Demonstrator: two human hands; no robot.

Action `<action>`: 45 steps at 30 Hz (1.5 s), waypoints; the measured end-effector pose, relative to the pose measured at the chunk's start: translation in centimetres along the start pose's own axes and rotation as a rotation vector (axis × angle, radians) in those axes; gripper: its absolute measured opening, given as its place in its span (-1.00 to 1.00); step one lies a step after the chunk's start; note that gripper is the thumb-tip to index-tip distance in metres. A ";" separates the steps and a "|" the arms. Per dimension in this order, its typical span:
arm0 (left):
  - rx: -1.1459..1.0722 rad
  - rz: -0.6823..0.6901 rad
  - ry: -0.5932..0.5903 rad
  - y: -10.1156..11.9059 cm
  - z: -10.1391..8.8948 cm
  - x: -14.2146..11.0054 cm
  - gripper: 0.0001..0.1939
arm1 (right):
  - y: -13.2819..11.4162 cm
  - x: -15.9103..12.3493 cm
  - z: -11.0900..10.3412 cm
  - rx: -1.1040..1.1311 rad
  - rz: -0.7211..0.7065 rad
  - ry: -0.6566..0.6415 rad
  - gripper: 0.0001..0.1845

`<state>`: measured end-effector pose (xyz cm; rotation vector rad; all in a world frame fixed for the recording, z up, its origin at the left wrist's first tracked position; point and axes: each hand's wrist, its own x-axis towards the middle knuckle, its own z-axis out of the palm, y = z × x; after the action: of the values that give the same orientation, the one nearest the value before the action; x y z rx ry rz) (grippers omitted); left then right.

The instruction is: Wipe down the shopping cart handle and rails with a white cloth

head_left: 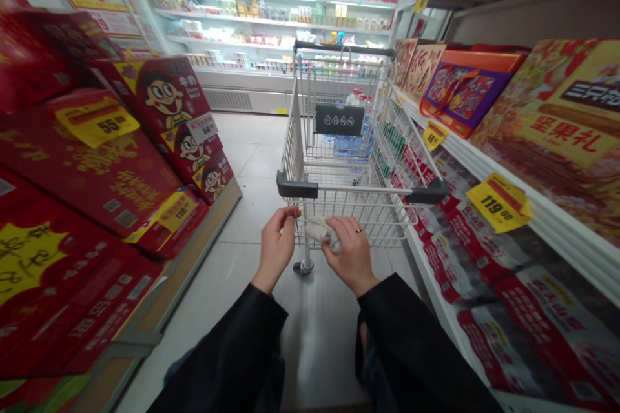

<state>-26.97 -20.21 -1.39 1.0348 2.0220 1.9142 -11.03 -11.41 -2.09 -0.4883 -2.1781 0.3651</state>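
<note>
In front of me stands a wire shopping cart point(300, 189) with dark plastic corners. My right hand point(352, 250), with a ring on one finger, is closed round a crumpled light-grey cloth point(317, 230), which lies against the wires of the cart's near end. Just left of the cloth, my left hand point(278, 242) has its fingers curled, their tips at a wire of the cart's near left corner. The wire partly hides those fingertips.
Red gift boxes point(97, 161) are stacked on a low platform at left. A shelf point(484, 164) of boxed goods and red-and-white packs runs close along the cart's right side. A lit refrigerated display point(271, 13) stands behind, and a caster point(303, 267) shows below.
</note>
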 end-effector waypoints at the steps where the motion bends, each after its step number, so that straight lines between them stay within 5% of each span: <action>1: 0.003 -0.001 0.000 0.0 0.0 0.0 -0.75 | 0.0 0.1 -0.2 0.011 0.010 0.038 -0.60; 8: 0.013 -0.007 0.011 0.2 0.1 -0.1 -0.75 | 0.2 0.0 0.1 -0.036 0.019 -0.118 -0.61; 14: 0.012 -0.003 0.008 0.2 0.1 -0.2 -0.74 | 0.2 0.4 -0.4 0.028 0.014 0.023 -0.59; 21: 0.010 -0.001 0.009 0.3 0.2 -0.2 -0.74 | 0.3 -0.3 0.4 -0.007 -0.001 -0.102 -0.60; 27: 0.014 -0.007 0.007 0.0 0.1 -0.1 -0.74 | 0.4 0.2 -0.3 0.042 0.023 0.093 -0.60; 33: 0.005 -0.004 0.009 0.3 0.2 -0.2 -0.75 | 0.1 -0.2 0.2 -0.002 -0.008 -0.088 -0.57; 40: 0.007 -0.006 0.011 0.2 0.2 -0.2 -0.74 | 0.4 0.0 -0.3 0.080 0.043 0.139 -0.57; 45: 0.007 -0.001 0.013 0.1 0.3 -0.1 -0.75 | 0.5 -0.3 0.2 0.057 0.029 -0.019 -0.55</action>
<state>-26.67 -20.09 -1.34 1.0250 2.0375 1.9197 -10.92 -11.11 -2.57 -0.4865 -2.1743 0.4484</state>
